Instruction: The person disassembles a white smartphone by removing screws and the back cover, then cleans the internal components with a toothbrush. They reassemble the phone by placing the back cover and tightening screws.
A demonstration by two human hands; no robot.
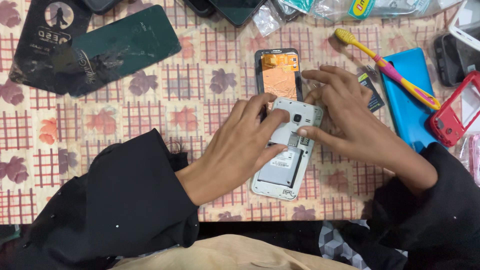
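Head view looks straight down on your two hands, both pressed onto one opened white phone body [286, 165] lying face-down near the middle of the patterned tablecloth [150, 115]. Your left hand [240, 147] lies flat over the phone's left edge, fingers loosely spread, with one fingertip [282, 116] just beside the camera lens; it rests on the phone rather than closing round it. Your right hand [350, 117] is curled above the phone's top right corner, thumb tip [304, 132] touching the area beside the card slots, the other fingers bent over the corner; whether they clasp the edge you cannot tell. One grey battery [281, 167] sits in the phone's lower bay.

Just beyond the phone, touching its top end, lies one dark display frame [278, 72] with a copper-coloured back. To your right you have one yellow-and-pink toothbrush [385, 67] lying across one blue cover [412, 95], and one red phone frame [452, 117] at the edge. To the far left, two dark back covers [120, 47] overlap each other. Both your sleeves are black.
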